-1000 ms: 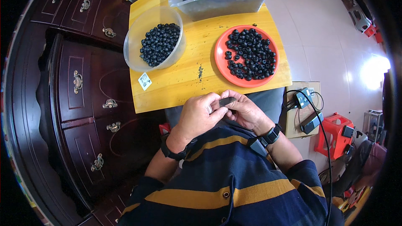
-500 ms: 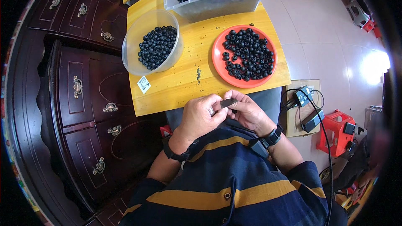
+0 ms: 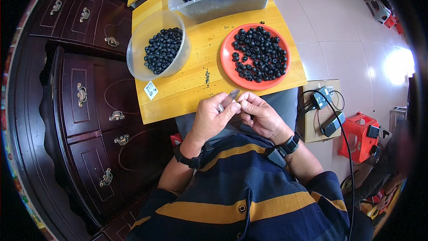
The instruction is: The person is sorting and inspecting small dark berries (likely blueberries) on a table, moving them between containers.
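My left hand [image 3: 211, 117] is closed around a small knife [image 3: 232, 94]; its dark blade sticks up past the fingers and a pale bit of handle shows by the thumb. Pinched together close beside it, the fingers of my right hand [image 3: 264, 119] meet the left thumb tip. What they pinch is too small and covered to name. Beyond my hands stands a red-orange plate [image 3: 227, 64] with many round black beads [image 3: 263, 53], each with a hole. A round translucent tub [image 3: 183, 56] to the left holds more of these beads.
A large clear plastic bin [image 3: 223, 6] full of black beads is at the far edge of the yellow wooden table [image 3: 196, 85]. Dark crumbs and a white label [image 3: 150, 90] lie on the table. Dark drawers [image 3: 84, 93] flank the left; a red stool [image 3: 359, 136] and cables are right.
The knife has turned from lying across my fingers to pointing up and away. My fingertips have shifted slightly, and the whole view has moved a little.
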{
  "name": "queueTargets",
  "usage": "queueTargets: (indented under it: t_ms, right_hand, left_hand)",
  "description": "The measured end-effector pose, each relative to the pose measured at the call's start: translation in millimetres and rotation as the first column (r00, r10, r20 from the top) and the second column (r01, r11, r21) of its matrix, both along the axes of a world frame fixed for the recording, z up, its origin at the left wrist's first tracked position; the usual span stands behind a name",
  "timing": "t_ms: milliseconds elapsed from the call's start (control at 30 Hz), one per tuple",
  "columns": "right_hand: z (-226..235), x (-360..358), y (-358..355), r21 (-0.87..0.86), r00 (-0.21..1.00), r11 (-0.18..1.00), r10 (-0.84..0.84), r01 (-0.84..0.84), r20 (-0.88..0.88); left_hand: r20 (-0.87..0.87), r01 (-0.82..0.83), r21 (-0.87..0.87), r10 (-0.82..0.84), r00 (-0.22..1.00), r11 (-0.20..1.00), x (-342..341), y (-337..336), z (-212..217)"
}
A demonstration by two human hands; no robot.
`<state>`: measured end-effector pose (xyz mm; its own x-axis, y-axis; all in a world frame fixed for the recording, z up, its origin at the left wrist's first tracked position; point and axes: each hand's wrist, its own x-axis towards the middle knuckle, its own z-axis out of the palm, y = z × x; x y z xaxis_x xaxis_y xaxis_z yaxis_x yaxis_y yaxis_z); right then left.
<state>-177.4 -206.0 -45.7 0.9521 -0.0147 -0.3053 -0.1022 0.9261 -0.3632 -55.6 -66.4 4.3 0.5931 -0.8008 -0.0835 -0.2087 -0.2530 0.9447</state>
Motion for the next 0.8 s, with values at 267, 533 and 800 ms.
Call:
queueTargets:
  t_ms: [267, 533, 800]
  right_hand:
    - [-1, -6, -5, 0.120, 1.000, 0.993, 0.014, -0.013, -0.004]
    - [-2, -11, -5, 0.282, 1.000, 0.959, -0.008, 0.010, -0.006]
    - [-5, -13, -11, 0.276, 0.998, 0.961, -0.034, 0.017, 0.057]
  left_hand:
    - [-0.201, 0.016, -0.021, -0.020, 0.979, 1.000, -3, -1, 3]
    - [0.303, 0.091, 0.069, -0.108, 0.947, 0.993, -6, -10, 4]
    - [0.414, 0.114, 0.050, -0.124, 0.902, 0.992, -8, -19, 1]
